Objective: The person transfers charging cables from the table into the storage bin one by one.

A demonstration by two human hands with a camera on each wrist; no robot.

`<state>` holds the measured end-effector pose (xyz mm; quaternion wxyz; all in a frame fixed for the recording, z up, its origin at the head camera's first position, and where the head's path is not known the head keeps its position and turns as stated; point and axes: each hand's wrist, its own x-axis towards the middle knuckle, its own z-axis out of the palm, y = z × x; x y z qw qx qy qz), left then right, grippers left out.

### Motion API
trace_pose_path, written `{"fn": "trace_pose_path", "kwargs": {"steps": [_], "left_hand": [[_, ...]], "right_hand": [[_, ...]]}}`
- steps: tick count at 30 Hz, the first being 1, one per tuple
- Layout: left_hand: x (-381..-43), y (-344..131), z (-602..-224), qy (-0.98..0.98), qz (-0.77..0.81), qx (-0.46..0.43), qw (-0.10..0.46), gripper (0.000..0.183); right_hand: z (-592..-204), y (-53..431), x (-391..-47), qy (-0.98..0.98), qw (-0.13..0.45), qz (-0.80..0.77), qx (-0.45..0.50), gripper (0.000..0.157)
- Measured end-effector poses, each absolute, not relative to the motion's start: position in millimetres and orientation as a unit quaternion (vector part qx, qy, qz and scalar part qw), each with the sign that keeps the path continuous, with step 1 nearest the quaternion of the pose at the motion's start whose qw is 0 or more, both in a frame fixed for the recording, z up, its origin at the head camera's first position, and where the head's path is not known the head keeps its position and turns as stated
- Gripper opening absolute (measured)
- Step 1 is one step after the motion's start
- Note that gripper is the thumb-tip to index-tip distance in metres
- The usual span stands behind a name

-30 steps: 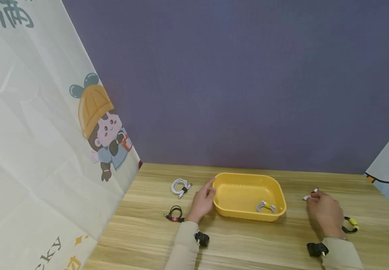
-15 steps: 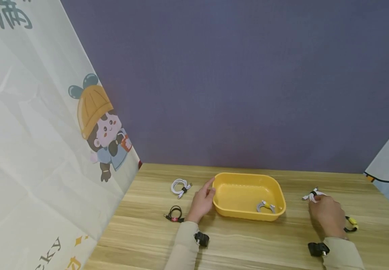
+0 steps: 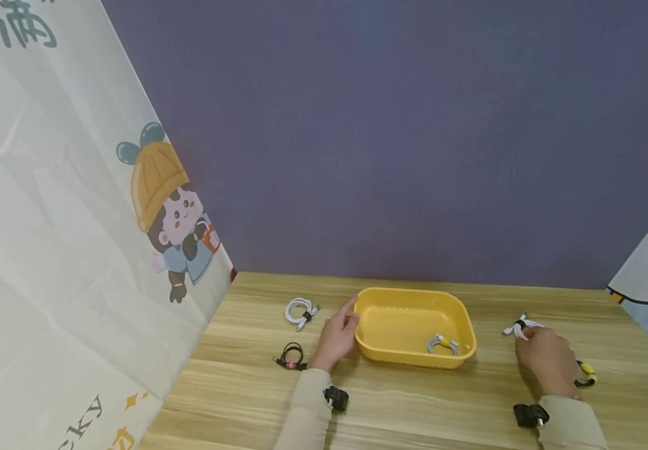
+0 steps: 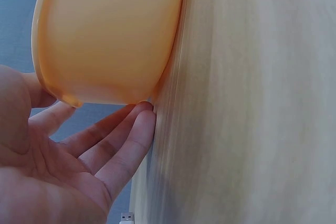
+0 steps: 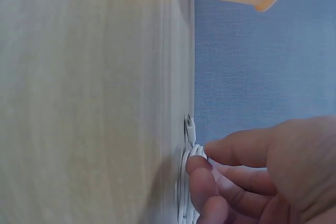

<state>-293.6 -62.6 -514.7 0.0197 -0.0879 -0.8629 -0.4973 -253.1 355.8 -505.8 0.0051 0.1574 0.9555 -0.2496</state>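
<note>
My right hand [image 3: 545, 359] pinches a coiled white charging cable [image 3: 523, 325], bound with a black tie, at the right of the table. In the right wrist view, thumb and forefinger meet on the white loops [image 5: 184, 182], close to the tabletop, and a connector sticks out beyond them. My left hand [image 3: 335, 337] touches the left end of a yellow plastic bin [image 3: 397, 361]. Its fingers lie fairly straight against the outer wall, thumb at the rim, as the left wrist view shows. Inside the bin, at the right, lies a coiled grey cable [image 3: 442, 347] with a yellow tie.
Left of the bin lie another coiled white cable [image 3: 299, 312] and a small black cable [image 3: 291, 357] with a red tie. A black cable with a yellow tie [image 3: 587, 372] is partly hidden behind my right hand. A blue-grey panel [image 3: 402, 156] stands behind the wooden table [image 3: 217, 387].
My right hand has shifted slightly toward me and right; more of the white cable's loops and black tie now show. The left hand and bin have stayed put.
</note>
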Motion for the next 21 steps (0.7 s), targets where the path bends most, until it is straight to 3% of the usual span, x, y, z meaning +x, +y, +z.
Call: {"fn": "trace_pose_path", "kwargs": {"steps": [12,21], "left_hand": [[-293.1,-62.4,-515.1,-0.864,-0.495,-0.086,0.02,0.046],[-293.8,-61.7,-514.2,-0.863,-0.497,-0.084,0.016,0.047]], "right_hand": [[-506.0,353.3,-252.6,0.951,0.02,-0.249,0.183,0.026],[-507.1,352.5,-255.8,0.95,0.033,-0.246,0.189,0.031]]}}
